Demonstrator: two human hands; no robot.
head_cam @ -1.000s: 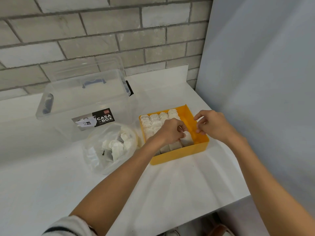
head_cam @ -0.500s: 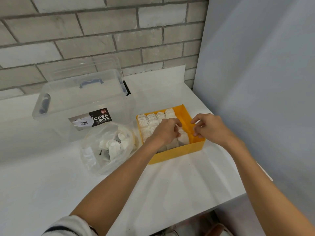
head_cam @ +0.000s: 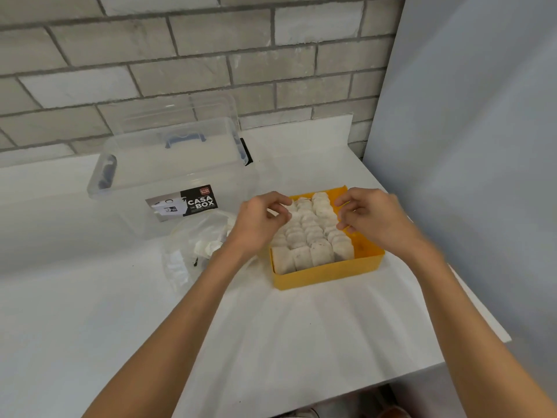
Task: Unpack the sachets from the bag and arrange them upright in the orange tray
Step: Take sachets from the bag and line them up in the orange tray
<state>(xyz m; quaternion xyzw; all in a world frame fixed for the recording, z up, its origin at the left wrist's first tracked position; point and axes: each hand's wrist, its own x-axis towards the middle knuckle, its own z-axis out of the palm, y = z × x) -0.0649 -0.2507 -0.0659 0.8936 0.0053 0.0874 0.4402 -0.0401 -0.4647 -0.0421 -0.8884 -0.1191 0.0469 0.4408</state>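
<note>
The orange tray [head_cam: 328, 274] sits on the white counter, packed with several rows of upright white sachets [head_cam: 310, 236]; a strip along its right side is bare orange. My left hand [head_cam: 259, 224] hovers over the tray's far left corner, fingers curled and apart, fingertips beside the back sachets. My right hand [head_cam: 373, 218] hovers over the tray's right side, fingers spread, with nothing in them. The clear plastic bag [head_cam: 187, 254] lies left of the tray, partly behind my left wrist, with a few white sachets inside.
A clear lidded storage box [head_cam: 168, 176] labelled CASA BOX stands behind the bag against the brick wall. A grey panel [head_cam: 467, 146] rises just right of the tray. The counter's front edge [head_cam: 422, 372] lies near on the right.
Both hands have lifted off the sachets near the tray's right front and moved apart, the left toward the far left corner, the right to the right side.
</note>
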